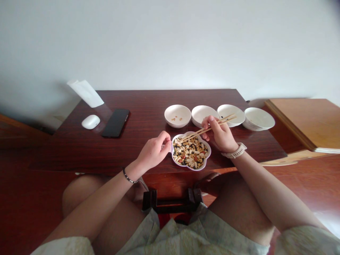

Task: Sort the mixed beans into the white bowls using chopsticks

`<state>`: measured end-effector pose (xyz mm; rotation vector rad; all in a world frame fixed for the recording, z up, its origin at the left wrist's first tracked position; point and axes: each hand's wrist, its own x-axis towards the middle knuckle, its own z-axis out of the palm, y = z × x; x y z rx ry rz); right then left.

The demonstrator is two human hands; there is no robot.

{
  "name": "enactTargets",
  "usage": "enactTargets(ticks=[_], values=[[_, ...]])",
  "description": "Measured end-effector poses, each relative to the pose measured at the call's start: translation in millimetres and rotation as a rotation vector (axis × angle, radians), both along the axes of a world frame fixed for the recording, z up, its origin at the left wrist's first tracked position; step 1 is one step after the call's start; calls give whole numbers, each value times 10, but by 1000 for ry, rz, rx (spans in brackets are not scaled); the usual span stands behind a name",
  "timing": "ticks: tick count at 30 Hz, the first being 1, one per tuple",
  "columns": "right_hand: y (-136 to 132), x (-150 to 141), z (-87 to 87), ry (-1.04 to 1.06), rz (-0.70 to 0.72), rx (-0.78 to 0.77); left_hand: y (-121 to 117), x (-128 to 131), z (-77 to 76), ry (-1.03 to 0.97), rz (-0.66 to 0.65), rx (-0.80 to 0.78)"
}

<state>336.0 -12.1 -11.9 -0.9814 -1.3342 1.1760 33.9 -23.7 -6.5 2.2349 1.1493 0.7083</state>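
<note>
A flower-shaped white dish (208, 154) full of mixed beans and nuts sits near the front edge of a dark wooden table (148, 138). My left hand (155, 150) is closed on the dish's left rim. My right hand (220, 134), with a white watch on the wrist, grips a pair of wooden chopsticks (209, 128). Their tips reach down to the beans at the dish's far left side. Behind the dish stands a row of white bowls; the leftmost bowl (177, 115) holds a few pieces.
Three more white bowls (259, 118) line up to the right. A black phone (116, 122), a white mouse (90, 121) and a white paper bag (85, 92) lie at the table's left. A lighter wooden cabinet (305, 120) adjoins the right side. My bare knees are under the table.
</note>
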Motion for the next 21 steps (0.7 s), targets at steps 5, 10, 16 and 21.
enactTargets(ticks=[5, 10, 16, 21], values=[[-8, 8, 33, 84, -57, 17, 0, -5, -7, 2, 0, 11], [-20, 7, 74, 114, -110, 21, 4, -12, -11, 7, -5, 7], [-27, -12, 146, 149, -125, 52, -1, -13, 4, 10, 2, 1], [-8, 39, 195, 139, -186, 60, -8, -14, 13, 13, 1, -7]])
